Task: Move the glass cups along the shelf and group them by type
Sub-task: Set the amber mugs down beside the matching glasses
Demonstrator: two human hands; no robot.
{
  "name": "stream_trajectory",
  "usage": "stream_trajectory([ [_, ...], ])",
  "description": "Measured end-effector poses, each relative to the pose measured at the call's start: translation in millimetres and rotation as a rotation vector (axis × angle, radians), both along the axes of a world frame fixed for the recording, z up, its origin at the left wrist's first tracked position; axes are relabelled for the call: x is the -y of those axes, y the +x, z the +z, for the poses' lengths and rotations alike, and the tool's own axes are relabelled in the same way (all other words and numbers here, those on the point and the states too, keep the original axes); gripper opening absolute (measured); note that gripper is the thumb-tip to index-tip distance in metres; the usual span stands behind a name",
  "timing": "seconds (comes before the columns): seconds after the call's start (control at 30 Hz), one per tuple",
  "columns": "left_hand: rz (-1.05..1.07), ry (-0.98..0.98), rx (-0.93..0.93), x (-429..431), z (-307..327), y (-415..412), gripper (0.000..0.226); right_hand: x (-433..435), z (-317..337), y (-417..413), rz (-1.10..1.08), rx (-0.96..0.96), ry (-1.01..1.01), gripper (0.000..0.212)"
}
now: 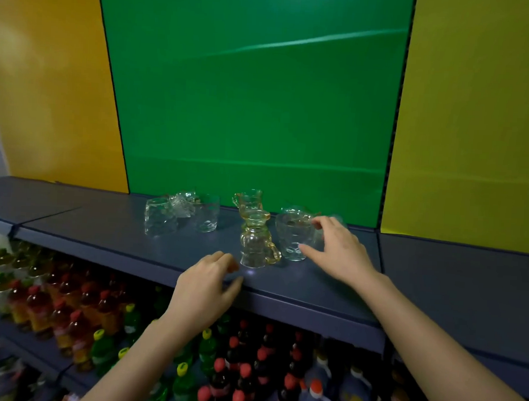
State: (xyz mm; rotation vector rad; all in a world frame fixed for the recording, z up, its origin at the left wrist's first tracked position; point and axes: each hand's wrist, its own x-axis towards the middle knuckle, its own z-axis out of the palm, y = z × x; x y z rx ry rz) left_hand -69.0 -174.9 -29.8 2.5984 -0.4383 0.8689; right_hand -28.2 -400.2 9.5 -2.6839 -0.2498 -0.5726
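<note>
Several glass cups stand on a dark blue shelf (pixel 100 230). A handled amber-tinted mug stack (pixel 256 240) sits at the middle front, with another handled mug (pixel 249 199) behind it. A clear dimpled tumbler (pixel 293 236) stands to their right. My right hand (pixel 337 251) reaches around this tumbler, thumb and fingers spread close to its sides; I cannot tell whether they grip it. My left hand (pixel 208 286) hovers at the shelf's front edge, just left of the mug stack, with loosely curled fingers that hold nothing. To the left stand a clear tumbler (pixel 208 214), a ribbed glass (pixel 182 204) and another tumbler (pixel 159 220).
A green back panel (pixel 248 91) rises behind the cups, with yellow panels (pixel 478 120) on both sides. Below the shelf stand rows of drink bottles (pixel 231 368) with red, yellow and green caps. The shelf runs on to the left and right.
</note>
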Motion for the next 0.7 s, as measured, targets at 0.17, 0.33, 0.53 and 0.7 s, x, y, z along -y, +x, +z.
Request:
stream_trajectory([
  [0.17,-0.015,-0.042,-0.021,-9.3,6.8,33.0,0.029,-7.8,6.0,30.4,-0.139,0.007,0.02,0.083],
  [0.33,-0.052,-0.102,-0.101,-6.8,17.2,73.7,0.053,-9.5,14.1,61.1,-0.113,-0.107,0.008,0.104],
  [0.53,-0.215,-0.329,-0.313,3.0,29.3,108.6,0.063,-14.3,15.9,85.8,-0.027,-0.235,0.067,0.106],
  [0.7,-0.446,-0.498,-0.464,5.4,27.5,130.4,0.048,-23.6,13.4,89.2,-0.016,-0.235,0.142,0.098],
])
